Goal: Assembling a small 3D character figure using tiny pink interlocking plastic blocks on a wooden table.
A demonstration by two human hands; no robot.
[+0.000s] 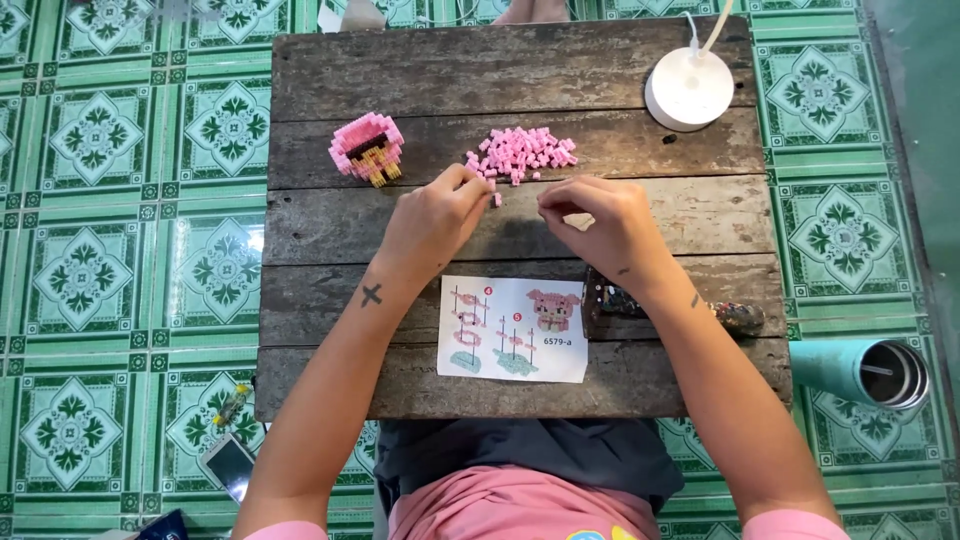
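left hand (437,215) pinching at the near edge of the pile of small pink bricks (520,153), fingertips pressed together on a piece — too small to make out; right hand (600,222) just beside, fingers curled in, thumb to forefinger, what it grips hidden; pile lies just ahead of both hands, its long axis running left to right across the wooden table (330,240); left hand the nearer, touching its edge; half-built pink block figure (367,148) well left of the pile; instruction sheet (513,329) between the forearms; clear bag of mixed bricks (740,317) partly under the right forearm; teal cup (866,371) lies on its side on the floor — something thin inside, unclear.
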